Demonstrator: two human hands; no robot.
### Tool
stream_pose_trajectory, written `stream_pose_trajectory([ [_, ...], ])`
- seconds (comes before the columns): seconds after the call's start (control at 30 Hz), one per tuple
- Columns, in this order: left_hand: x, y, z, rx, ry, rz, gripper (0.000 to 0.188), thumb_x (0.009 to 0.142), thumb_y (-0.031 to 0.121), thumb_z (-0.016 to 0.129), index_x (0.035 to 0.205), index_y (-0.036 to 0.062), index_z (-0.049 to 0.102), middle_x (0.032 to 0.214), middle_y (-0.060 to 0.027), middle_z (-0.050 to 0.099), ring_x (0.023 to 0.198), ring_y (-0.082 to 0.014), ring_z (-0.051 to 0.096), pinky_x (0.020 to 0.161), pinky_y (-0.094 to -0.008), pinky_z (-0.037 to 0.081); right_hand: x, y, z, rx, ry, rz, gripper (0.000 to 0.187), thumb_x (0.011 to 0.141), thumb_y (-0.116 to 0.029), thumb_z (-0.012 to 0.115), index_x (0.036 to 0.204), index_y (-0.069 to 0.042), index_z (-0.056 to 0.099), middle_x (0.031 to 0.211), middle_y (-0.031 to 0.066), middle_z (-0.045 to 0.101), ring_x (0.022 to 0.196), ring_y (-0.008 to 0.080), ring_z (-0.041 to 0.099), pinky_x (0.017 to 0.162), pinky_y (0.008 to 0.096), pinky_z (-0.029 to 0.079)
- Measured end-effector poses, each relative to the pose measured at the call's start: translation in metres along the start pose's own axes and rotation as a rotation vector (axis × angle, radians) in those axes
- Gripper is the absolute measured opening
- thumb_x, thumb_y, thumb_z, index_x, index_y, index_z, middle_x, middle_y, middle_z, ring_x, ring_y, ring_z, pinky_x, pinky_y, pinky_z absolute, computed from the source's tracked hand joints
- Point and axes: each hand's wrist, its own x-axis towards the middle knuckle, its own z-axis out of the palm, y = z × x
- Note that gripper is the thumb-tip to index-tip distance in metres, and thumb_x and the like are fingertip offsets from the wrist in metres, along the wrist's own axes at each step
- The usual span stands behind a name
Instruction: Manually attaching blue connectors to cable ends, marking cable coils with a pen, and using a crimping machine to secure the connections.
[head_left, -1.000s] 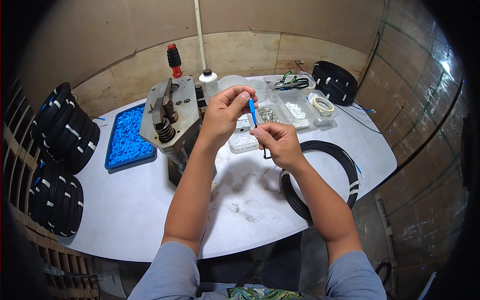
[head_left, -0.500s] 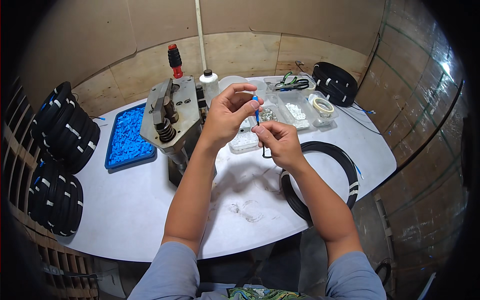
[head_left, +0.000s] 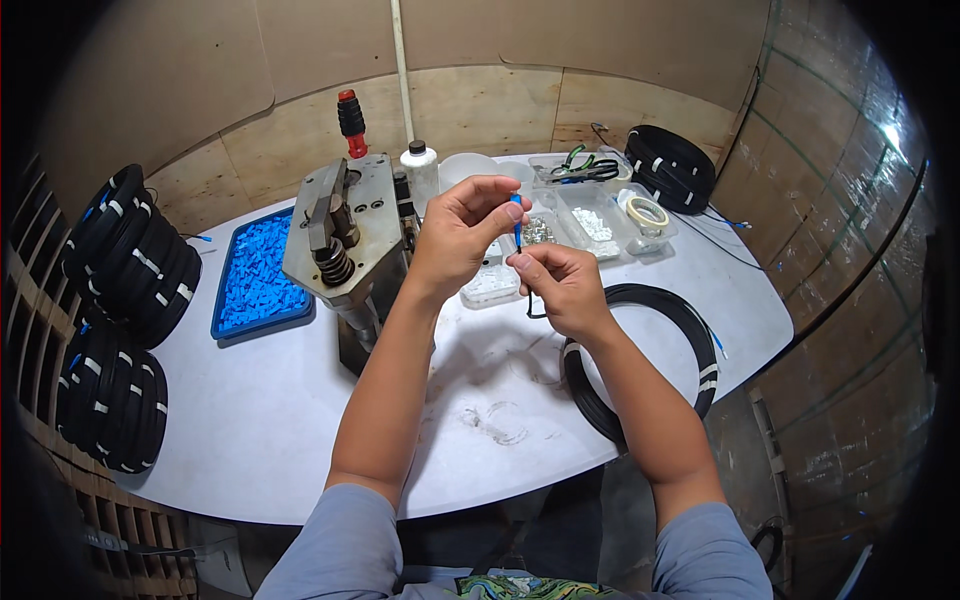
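Observation:
Above the table, my left hand [head_left: 462,235] pinches a slim blue connector sleeve [head_left: 518,233] between thumb and fingertips, covering part of its upper end. The sleeve points upward, on the end of a thin black cable [head_left: 531,302]. Just below it, my right hand [head_left: 567,290] is closed on that cable, thumb against index finger. The cable hangs in a short loop beside the right fingers. On the table by my right forearm lies a coil of black cable [head_left: 706,350] bound with white tape.
A metal bench press [head_left: 372,235] stands left of my hands, beside a blue tray [head_left: 222,335] of small blue pieces. Clear plastic bins [head_left: 490,298] with small parts, pliers [head_left: 590,168] and a tape roll [head_left: 647,210] lie behind. More cable coils [head_left: 120,400] stack at far left.
Both hands have shifted very slightly down and right with the sleeve and cable. The left fingers have curled a little lower over the sleeve's top. The grips look the same.

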Motion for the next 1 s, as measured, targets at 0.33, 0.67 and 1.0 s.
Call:
stream_pose_trajectory([
  [0.33, -0.0003, -0.0013, 0.0031, -0.075, -0.016, -0.013, 0.030, 0.090, 0.010, 0.062, 0.119, 0.0016, 0.056, 0.097, -0.0138, 0.068, 0.090, -0.0159, 0.064, 0.079, -0.0305, 0.053, 0.0027, 0.0006, -0.0035, 0.037, 0.008, -0.009, 0.019, 0.092, -0.018, 0.062, 0.090, 0.000, 0.067, 0.068, -0.0004, 0.059, 0.062, 0.0048, 0.050, 0.054, 0.0206, 0.039],
  [0.67, -0.0006, 0.0010, -0.0008, -0.070, -0.042, -0.080, 0.040, 0.088, 0.006, 0.062, 0.126, 0.0040, 0.050, 0.101, -0.0133, 0.066, 0.095, -0.0186, 0.062, 0.085, -0.0335, 0.050, 0.0021, 0.0019, -0.0034, 0.070, -0.024, 0.025, 0.018, 0.092, -0.018, 0.062, 0.092, -0.001, 0.067, 0.071, 0.0000, 0.058, 0.065, 0.0067, 0.052, 0.059, 0.0207, 0.042],
  [1.0, 0.0004, 0.0015, -0.0018, -0.095, -0.038, -0.086, 0.039, 0.088, 0.007, 0.062, 0.126, 0.0037, 0.050, 0.102, -0.0130, 0.066, 0.093, -0.0175, 0.061, 0.084, -0.0326, 0.049, 0.0018, 0.0018, -0.0018, 0.062, -0.006, 0.006, 0.019, 0.092, -0.018, 0.061, 0.093, 0.000, 0.067, 0.070, 0.0000, 0.060, 0.063, 0.0047, 0.051, 0.055, 0.0205, 0.040],
])
